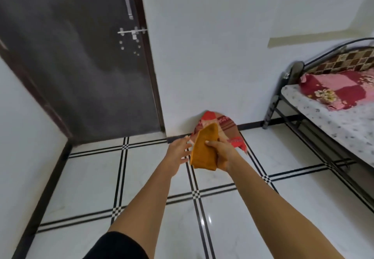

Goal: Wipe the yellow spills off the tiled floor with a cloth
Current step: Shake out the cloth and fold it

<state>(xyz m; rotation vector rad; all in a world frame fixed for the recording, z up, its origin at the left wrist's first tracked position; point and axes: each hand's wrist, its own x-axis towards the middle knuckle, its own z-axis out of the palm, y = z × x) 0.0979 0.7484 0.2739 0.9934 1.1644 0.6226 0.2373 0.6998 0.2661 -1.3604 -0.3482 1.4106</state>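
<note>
Cloth (204,153) sits mid-frame, folded, long axis running up and slightly right — right hand (221,155) is clamped on its right edge. Left hand (179,151), fingers spread and empty, hovers just to its left. No yellow spills visible on the tiled floor (91,177) below — guessing they're out of frame.

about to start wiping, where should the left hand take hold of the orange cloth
Probably the cloth's free left edge, coming in from the left. The right hand pinches its right side, the cloth hangs folded and upright, and the open left hand is beside that edge.
</note>
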